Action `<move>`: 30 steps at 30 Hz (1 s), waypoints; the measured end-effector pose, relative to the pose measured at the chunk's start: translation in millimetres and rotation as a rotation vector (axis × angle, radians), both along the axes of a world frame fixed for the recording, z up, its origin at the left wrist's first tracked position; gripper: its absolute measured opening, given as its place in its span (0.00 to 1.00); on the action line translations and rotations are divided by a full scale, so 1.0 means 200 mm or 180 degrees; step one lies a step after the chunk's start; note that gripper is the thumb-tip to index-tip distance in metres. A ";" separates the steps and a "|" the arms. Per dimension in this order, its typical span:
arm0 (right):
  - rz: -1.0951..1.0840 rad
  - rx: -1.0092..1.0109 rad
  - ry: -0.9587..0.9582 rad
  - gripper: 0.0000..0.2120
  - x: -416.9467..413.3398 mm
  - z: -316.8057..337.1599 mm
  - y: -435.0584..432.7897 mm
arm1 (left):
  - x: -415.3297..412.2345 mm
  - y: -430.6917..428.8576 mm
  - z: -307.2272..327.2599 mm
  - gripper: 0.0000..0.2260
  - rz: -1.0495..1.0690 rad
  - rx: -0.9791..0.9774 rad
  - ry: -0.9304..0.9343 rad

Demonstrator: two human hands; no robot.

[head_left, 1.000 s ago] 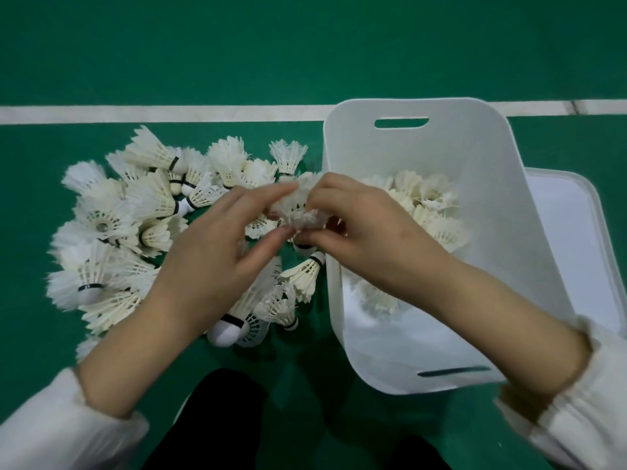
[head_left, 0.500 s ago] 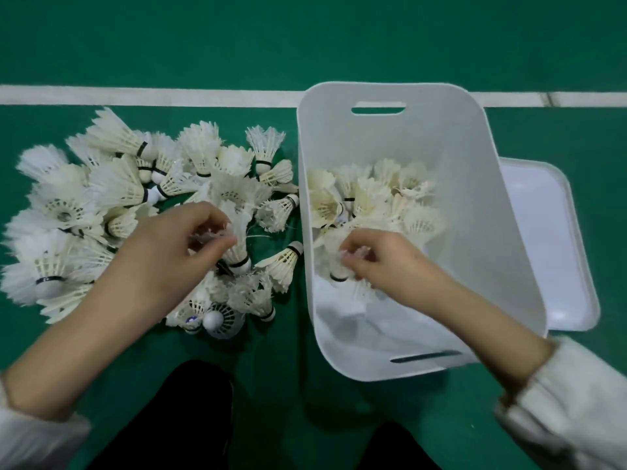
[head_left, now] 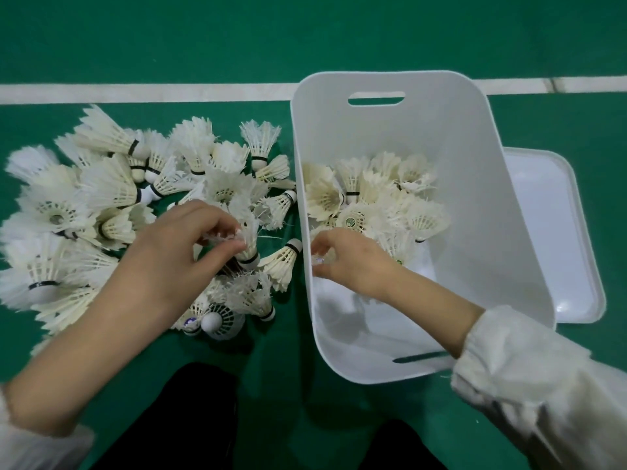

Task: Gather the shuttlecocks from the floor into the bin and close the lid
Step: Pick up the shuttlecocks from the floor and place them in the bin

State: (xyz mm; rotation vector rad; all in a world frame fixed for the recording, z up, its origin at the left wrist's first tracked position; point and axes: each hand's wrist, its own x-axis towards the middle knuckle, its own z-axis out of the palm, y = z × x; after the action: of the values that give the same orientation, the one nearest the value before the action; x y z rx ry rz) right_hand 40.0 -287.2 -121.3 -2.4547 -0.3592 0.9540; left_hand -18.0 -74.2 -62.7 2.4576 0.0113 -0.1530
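A person's left hand pinches a shuttlecock from the pile on the floor, left of the bin. The right hand is curled inside the bin, and its grip is unclear. Tangled feathers could drag neighbouring shuttlecocks along and scatter them.

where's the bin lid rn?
Head view: the lid lies flat on the green floor at the right, beside the bin, its left edge hidden by the bin's wall.

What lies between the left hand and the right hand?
In the head view, one shuttlecock on the floor and the bin's left wall lie between the left hand and the right hand.
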 end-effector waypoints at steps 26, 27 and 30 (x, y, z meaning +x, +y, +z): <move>-0.0687 0.1151 -0.1883 0.03 0.24 0.58 -0.14 | 0.14 0.00 0.27 0.08 0.0135 -0.0391 -0.0638; -0.1004 0.1065 -0.1804 0.03 0.29 0.55 -0.19 | 0.15 0.04 0.22 0.08 0.0114 -0.0207 -0.0410; -0.1187 0.0544 -0.1373 0.06 0.40 0.38 -0.22 | 0.14 0.12 0.05 0.07 -0.0229 0.0270 0.0454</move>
State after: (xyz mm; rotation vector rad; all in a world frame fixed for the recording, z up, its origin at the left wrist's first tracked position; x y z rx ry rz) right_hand 119.0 -331.2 -46.2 -2.4335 -0.1064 0.2278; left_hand 10.0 -51.1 -53.7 2.5279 -0.0088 -0.3661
